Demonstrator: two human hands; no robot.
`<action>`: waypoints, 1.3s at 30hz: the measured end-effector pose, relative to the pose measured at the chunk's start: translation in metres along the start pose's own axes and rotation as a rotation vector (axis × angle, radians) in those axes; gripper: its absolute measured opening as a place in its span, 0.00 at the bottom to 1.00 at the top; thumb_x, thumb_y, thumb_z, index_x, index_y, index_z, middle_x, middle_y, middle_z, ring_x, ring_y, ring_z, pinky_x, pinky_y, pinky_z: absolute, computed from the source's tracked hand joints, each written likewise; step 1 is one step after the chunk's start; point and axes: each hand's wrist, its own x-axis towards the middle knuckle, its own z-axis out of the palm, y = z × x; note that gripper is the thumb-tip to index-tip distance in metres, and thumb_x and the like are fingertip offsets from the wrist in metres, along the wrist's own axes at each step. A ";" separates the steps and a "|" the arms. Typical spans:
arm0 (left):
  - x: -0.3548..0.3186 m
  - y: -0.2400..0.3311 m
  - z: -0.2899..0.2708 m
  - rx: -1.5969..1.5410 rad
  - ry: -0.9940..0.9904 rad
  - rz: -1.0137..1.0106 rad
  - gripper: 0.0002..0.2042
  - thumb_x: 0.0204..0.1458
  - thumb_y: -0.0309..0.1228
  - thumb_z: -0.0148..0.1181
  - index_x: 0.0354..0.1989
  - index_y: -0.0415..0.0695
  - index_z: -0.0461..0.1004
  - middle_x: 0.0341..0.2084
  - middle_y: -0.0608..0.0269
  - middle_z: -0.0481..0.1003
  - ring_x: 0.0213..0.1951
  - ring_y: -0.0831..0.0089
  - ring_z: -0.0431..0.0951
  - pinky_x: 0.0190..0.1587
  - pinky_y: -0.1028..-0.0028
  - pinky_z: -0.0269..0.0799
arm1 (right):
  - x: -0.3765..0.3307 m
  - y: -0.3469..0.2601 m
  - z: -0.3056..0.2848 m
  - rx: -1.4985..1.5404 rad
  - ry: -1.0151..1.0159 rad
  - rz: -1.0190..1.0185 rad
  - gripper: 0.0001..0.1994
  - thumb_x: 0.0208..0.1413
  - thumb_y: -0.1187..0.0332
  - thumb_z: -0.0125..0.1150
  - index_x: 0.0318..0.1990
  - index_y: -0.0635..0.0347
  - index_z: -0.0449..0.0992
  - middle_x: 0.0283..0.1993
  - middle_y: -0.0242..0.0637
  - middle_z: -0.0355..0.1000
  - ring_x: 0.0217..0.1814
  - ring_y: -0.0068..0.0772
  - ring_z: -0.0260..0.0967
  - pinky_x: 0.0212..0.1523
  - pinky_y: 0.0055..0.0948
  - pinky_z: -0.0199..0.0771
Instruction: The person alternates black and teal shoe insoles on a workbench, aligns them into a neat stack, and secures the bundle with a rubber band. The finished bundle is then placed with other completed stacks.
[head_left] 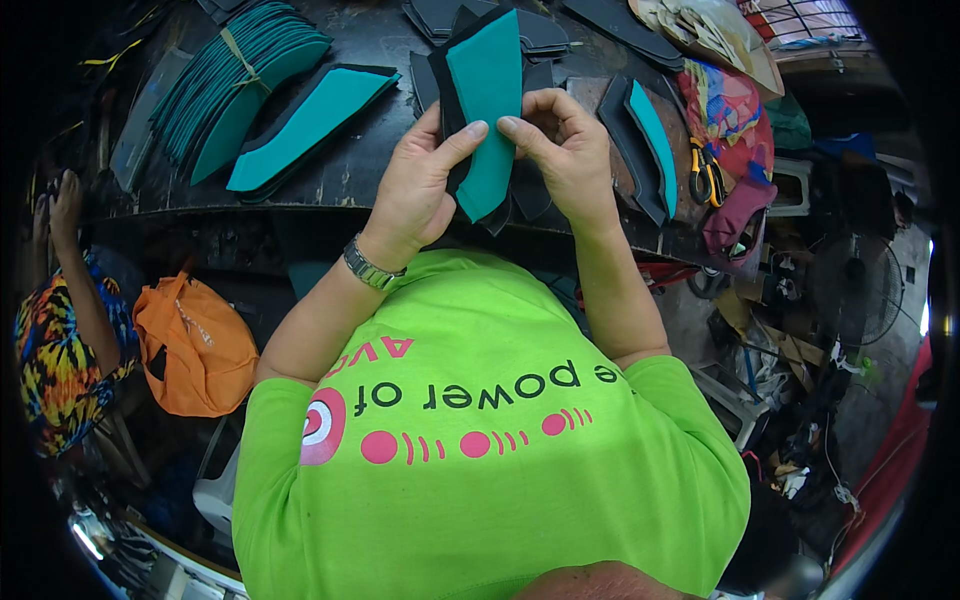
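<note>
Bright green cloth shirt (490, 500) covers my tummy. My left hand (422, 180) and right hand (572, 150) pinch one long, bent teal-and-black cloth piece (490, 90) by the edge of the dark table (345, 172). Soft orange cloth bag (195, 345) at my left: I can't see inside. One open tan container (765, 72) holds pale, flat scraps (685, 25).
</note>
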 end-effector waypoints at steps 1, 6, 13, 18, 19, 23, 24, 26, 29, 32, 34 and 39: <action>0.000 0.002 0.000 -0.014 -0.027 -0.007 0.15 0.66 0.28 0.56 0.59 0.41 0.72 0.50 0.62 0.79 0.51 0.74 0.79 0.54 0.72 0.77 | 0.001 0.002 -0.003 0.049 0.001 0.010 0.09 0.58 0.72 0.69 0.41 0.65 0.77 0.35 0.31 0.77 0.35 0.18 0.73 0.39 0.20 0.74; 0.000 0.011 0.000 -0.215 -0.090 -0.050 0.18 0.67 0.28 0.52 0.64 0.38 0.67 0.54 0.59 0.77 0.54 0.72 0.78 0.58 0.69 0.76 | 0.010 0.004 -0.018 0.224 0.016 0.046 0.07 0.58 0.71 0.69 0.38 0.65 0.78 0.32 0.33 0.77 0.31 0.21 0.73 0.34 0.20 0.74; 0.004 0.003 -0.007 -0.030 -0.051 0.060 0.19 0.65 0.24 0.54 0.63 0.37 0.67 0.53 0.57 0.77 0.53 0.71 0.79 0.57 0.71 0.77 | 0.004 -0.001 -0.012 0.275 -0.034 0.213 0.10 0.60 0.67 0.69 0.42 0.65 0.79 0.34 0.32 0.78 0.33 0.19 0.74 0.36 0.20 0.75; 0.006 -0.001 -0.010 0.012 0.036 0.120 0.16 0.61 0.21 0.60 0.57 0.37 0.71 0.49 0.58 0.79 0.49 0.72 0.80 0.55 0.72 0.78 | 0.001 0.004 -0.003 0.191 -0.028 0.162 0.14 0.59 0.66 0.70 0.46 0.67 0.79 0.40 0.33 0.79 0.37 0.18 0.74 0.39 0.19 0.76; 0.006 0.000 -0.010 -0.037 0.023 0.130 0.16 0.61 0.21 0.60 0.57 0.37 0.72 0.49 0.58 0.79 0.49 0.72 0.80 0.55 0.72 0.78 | 0.003 0.005 -0.006 0.191 -0.025 0.160 0.14 0.59 0.66 0.70 0.46 0.67 0.79 0.40 0.33 0.80 0.38 0.18 0.75 0.40 0.20 0.76; 0.004 0.017 -0.018 -0.146 0.001 0.169 0.13 0.63 0.22 0.57 0.55 0.43 0.73 0.50 0.59 0.80 0.51 0.70 0.81 0.56 0.68 0.78 | 0.016 0.003 -0.031 0.288 0.103 0.082 0.13 0.59 0.73 0.68 0.50 0.67 0.77 0.43 0.37 0.80 0.39 0.21 0.77 0.40 0.23 0.80; 0.002 0.023 -0.022 -0.156 0.003 0.180 0.13 0.62 0.22 0.57 0.55 0.41 0.73 0.49 0.59 0.80 0.49 0.70 0.81 0.55 0.69 0.78 | 0.017 0.001 -0.037 0.258 0.104 0.054 0.15 0.59 0.73 0.68 0.52 0.68 0.76 0.44 0.37 0.80 0.40 0.21 0.77 0.41 0.23 0.80; -0.004 0.035 -0.031 -0.128 -0.040 0.228 0.13 0.63 0.24 0.58 0.55 0.44 0.73 0.49 0.60 0.80 0.51 0.70 0.81 0.56 0.68 0.77 | 0.019 -0.002 -0.046 0.007 0.225 0.062 0.22 0.55 0.74 0.69 0.58 0.67 0.72 0.46 0.39 0.79 0.42 0.31 0.78 0.44 0.30 0.79; -0.014 0.048 -0.044 -0.128 0.015 0.140 0.13 0.63 0.25 0.57 0.56 0.40 0.73 0.47 0.57 0.80 0.46 0.69 0.83 0.52 0.66 0.81 | 0.012 -0.006 -0.042 -1.150 0.352 -0.369 0.27 0.51 0.72 0.71 0.61 0.62 0.71 0.47 0.43 0.76 0.46 0.46 0.76 0.47 0.37 0.78; -0.020 0.047 -0.047 -0.168 0.145 0.131 0.13 0.65 0.27 0.55 0.56 0.38 0.73 0.46 0.55 0.80 0.44 0.65 0.84 0.49 0.65 0.82 | 0.002 -0.013 -0.026 -0.976 0.100 -0.352 0.29 0.48 0.66 0.74 0.58 0.60 0.72 0.48 0.46 0.74 0.52 0.52 0.72 0.52 0.41 0.75; -0.023 0.044 -0.044 -0.185 0.099 0.099 0.13 0.66 0.29 0.53 0.55 0.37 0.72 0.45 0.52 0.81 0.45 0.63 0.84 0.49 0.65 0.82 | -0.005 -0.014 -0.008 -0.889 -0.107 -0.304 0.28 0.47 0.64 0.75 0.56 0.60 0.72 0.47 0.45 0.74 0.53 0.50 0.72 0.51 0.41 0.75; -0.020 0.038 -0.035 -0.162 0.099 0.100 0.17 0.69 0.33 0.47 0.59 0.33 0.68 0.50 0.46 0.78 0.51 0.56 0.81 0.53 0.61 0.80 | -0.015 -0.002 0.038 -1.143 -0.157 -0.335 0.20 0.45 0.67 0.73 0.45 0.62 0.73 0.43 0.45 0.71 0.50 0.49 0.69 0.47 0.41 0.76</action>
